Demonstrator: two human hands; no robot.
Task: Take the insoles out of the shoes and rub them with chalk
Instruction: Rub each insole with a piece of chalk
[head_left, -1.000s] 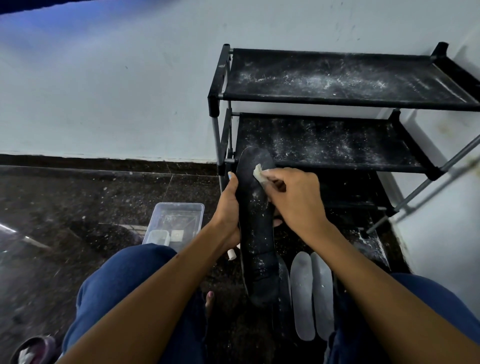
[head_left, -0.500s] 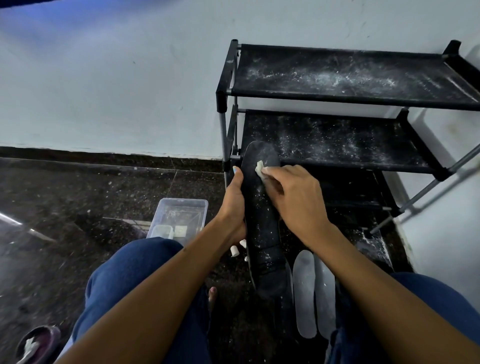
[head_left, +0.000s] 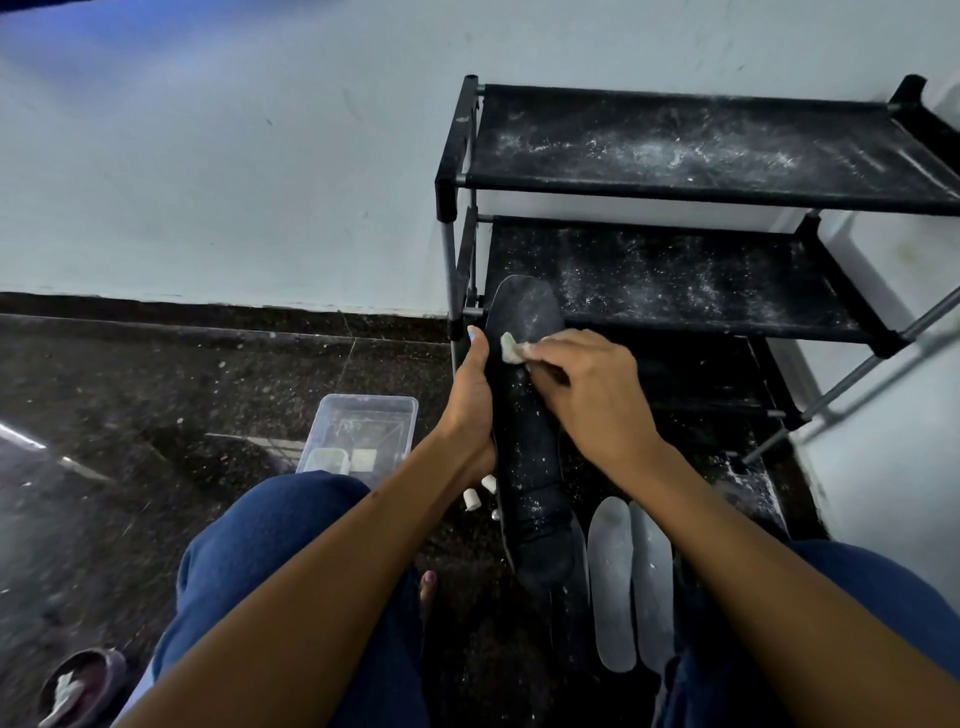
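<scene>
A long black insole (head_left: 524, 447) dusted with white specks stands tilted between my knees, toe end up. My left hand (head_left: 470, 405) grips its left edge near the middle. My right hand (head_left: 587, 395) pinches a small white piece of chalk (head_left: 510, 348) and presses it against the insole's upper part. Two pale grey insoles (head_left: 631, 577) lie side by side on the floor just right of the black one. A few short chalk pieces (head_left: 480, 493) lie on the floor below my left hand.
A black shoe rack (head_left: 675, 192) with chalk-dusted shelves stands against the white wall ahead right. A clear plastic box (head_left: 363, 431) holding chalk pieces sits on the dark floor to the left. A shoe (head_left: 83, 686) lies at bottom left. My blue-trousered knees flank the insole.
My right hand with the chalk has slid slightly left across the insole's upper part; the left hand keeps the same hold. The camera view has shifted a little.
</scene>
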